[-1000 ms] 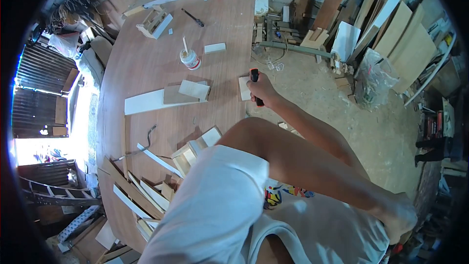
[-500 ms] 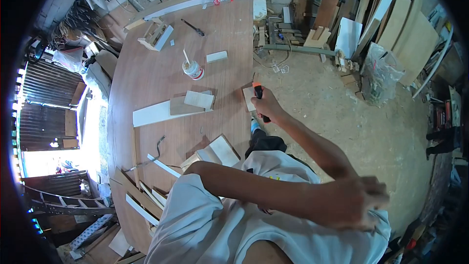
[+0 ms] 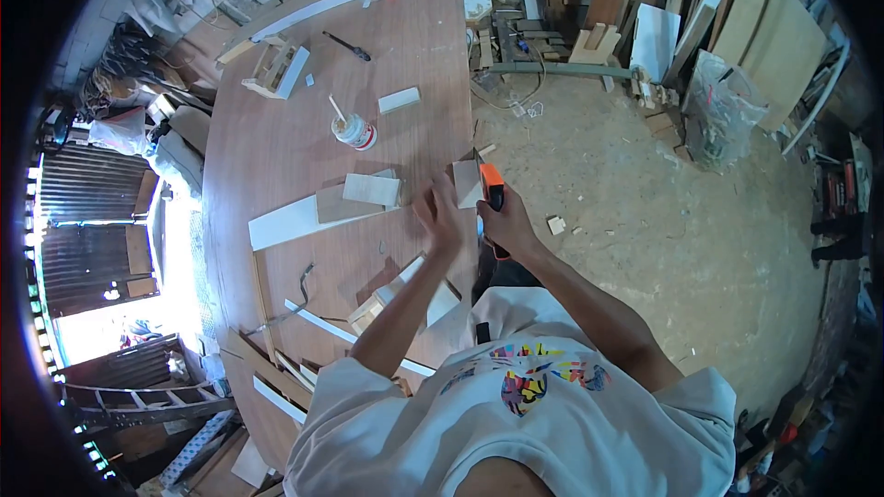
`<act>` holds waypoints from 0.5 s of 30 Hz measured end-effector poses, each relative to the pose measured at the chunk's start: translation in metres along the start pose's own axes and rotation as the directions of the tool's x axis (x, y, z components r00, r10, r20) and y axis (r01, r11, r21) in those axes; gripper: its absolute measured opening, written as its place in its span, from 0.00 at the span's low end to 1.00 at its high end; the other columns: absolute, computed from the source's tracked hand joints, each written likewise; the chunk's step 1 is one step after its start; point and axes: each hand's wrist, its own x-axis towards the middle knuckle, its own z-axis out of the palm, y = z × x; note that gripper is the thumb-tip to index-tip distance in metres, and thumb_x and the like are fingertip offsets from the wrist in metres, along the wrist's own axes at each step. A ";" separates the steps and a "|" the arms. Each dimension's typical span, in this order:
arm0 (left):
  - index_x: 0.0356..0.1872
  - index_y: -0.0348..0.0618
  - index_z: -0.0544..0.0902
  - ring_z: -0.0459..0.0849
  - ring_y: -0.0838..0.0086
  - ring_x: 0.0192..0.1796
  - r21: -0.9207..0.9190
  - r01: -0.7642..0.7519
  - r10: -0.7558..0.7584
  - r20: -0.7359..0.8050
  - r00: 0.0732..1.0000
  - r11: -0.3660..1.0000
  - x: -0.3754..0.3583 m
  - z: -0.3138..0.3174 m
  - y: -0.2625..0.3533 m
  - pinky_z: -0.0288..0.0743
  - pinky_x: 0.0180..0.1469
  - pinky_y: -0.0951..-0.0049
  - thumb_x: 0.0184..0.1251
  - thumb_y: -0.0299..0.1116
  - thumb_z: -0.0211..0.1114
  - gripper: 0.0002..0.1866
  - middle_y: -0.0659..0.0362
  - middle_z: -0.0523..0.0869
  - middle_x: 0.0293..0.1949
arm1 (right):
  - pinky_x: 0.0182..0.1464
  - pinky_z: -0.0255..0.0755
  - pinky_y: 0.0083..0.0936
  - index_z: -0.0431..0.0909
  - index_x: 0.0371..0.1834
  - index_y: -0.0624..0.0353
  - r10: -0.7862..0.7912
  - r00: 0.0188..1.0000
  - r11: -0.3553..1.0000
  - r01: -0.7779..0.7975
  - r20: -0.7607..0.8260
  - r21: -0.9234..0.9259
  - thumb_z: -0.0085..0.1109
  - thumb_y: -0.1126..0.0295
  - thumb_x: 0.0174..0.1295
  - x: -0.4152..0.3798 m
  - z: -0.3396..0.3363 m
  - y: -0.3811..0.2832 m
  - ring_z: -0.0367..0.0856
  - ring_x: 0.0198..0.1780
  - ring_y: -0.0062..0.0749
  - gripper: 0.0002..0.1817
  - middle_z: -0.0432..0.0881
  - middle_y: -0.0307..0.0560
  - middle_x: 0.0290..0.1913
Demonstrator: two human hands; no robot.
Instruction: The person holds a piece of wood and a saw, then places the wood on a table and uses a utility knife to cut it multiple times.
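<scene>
My right hand (image 3: 509, 228) is closed around the orange and black handle of a handsaw (image 3: 491, 180), just off the table's right edge. The saw's thin blade points away from me, beside a small wooden board (image 3: 466, 186) that lies at that edge. On the board's left side is my left hand (image 3: 439, 216), fingers stretched out over the tabletop and holding nothing. Left of this hand, a pale block (image 3: 372, 189) rests on a longer white board (image 3: 293, 223).
A glue jar (image 3: 354, 132) with a stick in it stands farther back on the table (image 3: 276, 147). Near it lie a white block (image 3: 399, 99), a screwdriver-like tool (image 3: 348, 46) and a small wooden frame (image 3: 274, 69). Wood scraps (image 3: 556, 225) dot the floor; planks lean at the back right.
My left hand has swung from the far right, across my body, to beside the small board. The saw in my right hand has moved slightly toward me.
</scene>
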 end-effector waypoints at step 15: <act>0.48 0.42 0.78 0.75 0.56 0.49 0.692 -0.516 0.190 0.494 0.848 0.506 0.070 -0.017 -0.241 0.68 0.54 0.60 0.59 0.29 0.55 0.15 0.53 0.78 0.45 | 0.30 0.66 0.23 0.64 0.44 0.60 -0.066 0.996 0.971 0.050 -0.063 -0.236 0.58 0.72 0.60 -0.020 0.009 0.000 0.69 0.25 0.21 0.14 0.68 0.38 0.25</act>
